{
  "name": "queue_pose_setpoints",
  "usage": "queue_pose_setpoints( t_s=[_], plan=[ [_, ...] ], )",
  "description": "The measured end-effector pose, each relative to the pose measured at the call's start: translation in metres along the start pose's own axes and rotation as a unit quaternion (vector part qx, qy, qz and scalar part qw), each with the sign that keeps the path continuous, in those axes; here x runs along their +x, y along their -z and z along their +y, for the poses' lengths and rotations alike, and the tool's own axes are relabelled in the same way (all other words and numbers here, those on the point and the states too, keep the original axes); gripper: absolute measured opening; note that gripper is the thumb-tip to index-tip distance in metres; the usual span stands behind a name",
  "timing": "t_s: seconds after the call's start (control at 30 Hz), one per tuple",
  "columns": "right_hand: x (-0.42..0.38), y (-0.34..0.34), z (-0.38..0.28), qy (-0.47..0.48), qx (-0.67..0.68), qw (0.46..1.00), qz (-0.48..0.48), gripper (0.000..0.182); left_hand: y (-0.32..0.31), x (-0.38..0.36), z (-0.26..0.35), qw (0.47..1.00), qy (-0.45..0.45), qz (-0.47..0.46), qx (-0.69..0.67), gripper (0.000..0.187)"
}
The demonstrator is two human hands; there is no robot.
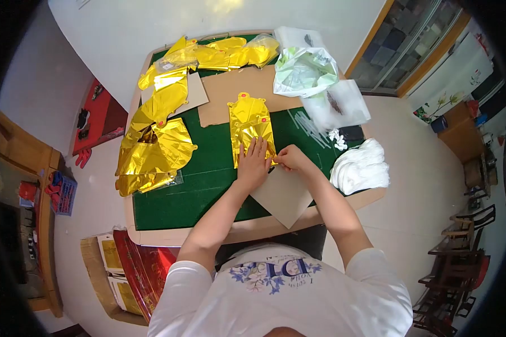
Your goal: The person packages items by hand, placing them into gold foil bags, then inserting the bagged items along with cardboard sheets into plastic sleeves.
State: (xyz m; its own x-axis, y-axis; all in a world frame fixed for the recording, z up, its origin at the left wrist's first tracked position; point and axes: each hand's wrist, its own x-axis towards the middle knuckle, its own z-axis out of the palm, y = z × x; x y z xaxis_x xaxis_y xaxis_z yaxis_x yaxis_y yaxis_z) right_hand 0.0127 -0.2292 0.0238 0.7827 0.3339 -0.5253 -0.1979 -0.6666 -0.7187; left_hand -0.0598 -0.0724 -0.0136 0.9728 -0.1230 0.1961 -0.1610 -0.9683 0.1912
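A folded gold foil balloon [247, 121] with small red round marks lies flat on the green tabletop [208, 168]. My left hand [254, 165] rests palm-down on its lower part, fingers stretched out. At the balloon's lower right corner, my right hand [292, 159] is closed in a pinch on the foil edge. Beneath my hands and forearms lies a grey-beige card sheet [284, 196]. A small dark item shows between my hands, too small to name.
More gold foil balloons [157, 140] lie spread along the left, with others [225, 53] at the back. Brown cardboard [225, 92] lies behind the balloon. To the right are a plastic bag [306, 73], small white pieces [337, 139] and a white bundle [362, 167].
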Motion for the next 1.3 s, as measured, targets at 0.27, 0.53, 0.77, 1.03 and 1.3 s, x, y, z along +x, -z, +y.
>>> queue_pose_setpoints(
  t_s=[0.27, 0.53, 0.77, 1.03, 1.3],
  plan=[
    [-0.024, -0.017, 0.019, 0.010, 0.029, 1.000, -0.006, 0.020, 0.001, -0.031, 0.007, 0.999, 0.014, 0.029, -0.021, 0.054],
    [-0.027, -0.015, 0.011, -0.009, -0.009, 1.000, -0.005, 0.023, 0.028, -0.033, -0.027, 0.991, 0.066, 0.109, 0.028, 0.050],
    [-0.024, -0.015, 0.014, -0.003, 0.008, 1.000, -0.010, 0.018, 0.028, -0.025, -0.018, 0.994, -0.085, 0.039, -0.052, 0.048],
    [-0.022, -0.016, 0.023, 0.012, 0.024, 1.000, -0.012, 0.017, 0.021, -0.028, -0.022, 0.997, -0.069, 0.014, -0.030, 0.048],
    [-0.055, 0.012, 0.054, 0.236, -0.288, 0.854, 0.364, 0.040, 0.018, -0.028, -0.023, 0.997, -0.058, 0.014, -0.039, 0.048]
  ],
)
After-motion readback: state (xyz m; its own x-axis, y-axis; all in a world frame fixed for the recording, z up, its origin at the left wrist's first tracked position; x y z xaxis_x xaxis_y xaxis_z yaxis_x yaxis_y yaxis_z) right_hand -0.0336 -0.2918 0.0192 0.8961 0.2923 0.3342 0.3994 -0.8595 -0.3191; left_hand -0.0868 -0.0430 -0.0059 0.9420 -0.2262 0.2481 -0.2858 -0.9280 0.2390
